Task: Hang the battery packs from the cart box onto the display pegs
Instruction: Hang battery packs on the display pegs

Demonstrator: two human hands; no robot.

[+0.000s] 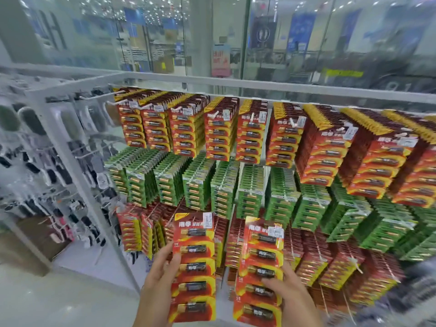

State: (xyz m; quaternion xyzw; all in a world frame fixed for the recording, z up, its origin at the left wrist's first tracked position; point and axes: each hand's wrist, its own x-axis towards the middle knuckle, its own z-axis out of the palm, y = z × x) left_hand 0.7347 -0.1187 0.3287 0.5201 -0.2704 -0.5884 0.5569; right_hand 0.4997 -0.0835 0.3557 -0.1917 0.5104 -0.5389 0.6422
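Now left hand (160, 274) grips one battery strip (194, 267), right hand (286, 291) another strip (260, 272), side by side.

glass wall (306, 43), side rack (35, 161), pale floor (59, 300)

We cannot identify the blurred dark goods (54, 175) hanging at left, and the right edge crops the outermost red packs (424, 166).
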